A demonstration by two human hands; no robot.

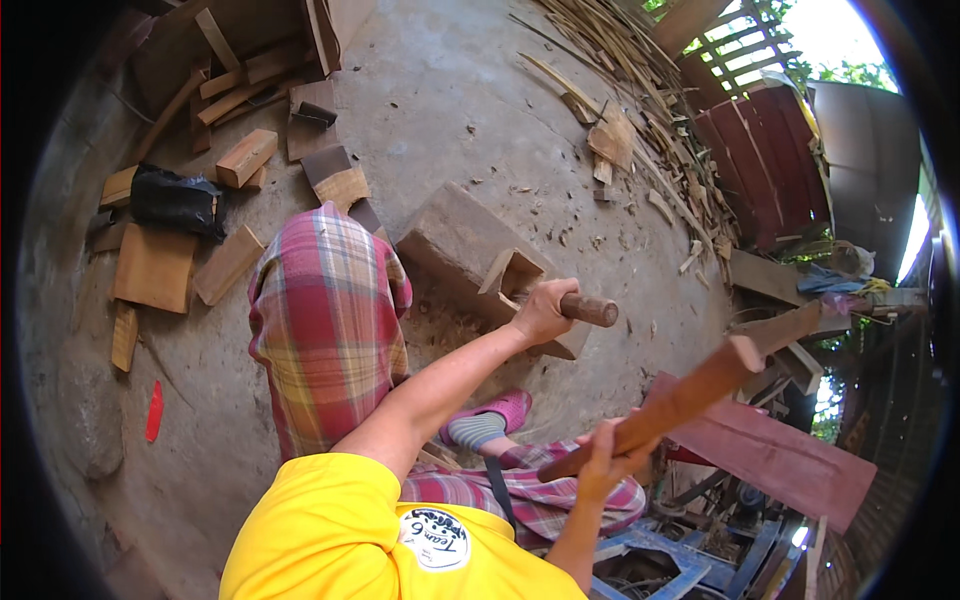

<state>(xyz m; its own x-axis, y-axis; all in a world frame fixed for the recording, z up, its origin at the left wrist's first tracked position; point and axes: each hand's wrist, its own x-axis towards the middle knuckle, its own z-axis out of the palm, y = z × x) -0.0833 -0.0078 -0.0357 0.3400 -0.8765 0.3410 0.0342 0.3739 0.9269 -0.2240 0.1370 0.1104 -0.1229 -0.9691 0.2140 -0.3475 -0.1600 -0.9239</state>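
Note:
My left hand [545, 312] is closed round the thick wooden handle of a chisel [592, 309]; its blade is hidden. That hand is beside a small hollowed wooden piece [513, 272] resting on a heavy timber block [450, 232] on the floor. Wood chips lie about the block. To the right and nearer me, my right hand [605, 458] grips a long flat-sided wooden mallet [670, 402]. The mallet is raised at a slant, its broad end up and to the right, apart from the chisel handle.
Cut wood blocks [155, 265] and a black wrapped bundle [178, 200] lie at left, with a red strip [155, 411] nearer. Long wood strips [640, 90] pile up at far right. A reddish board [765, 450] and a blue metal frame [690, 560] stand at near right.

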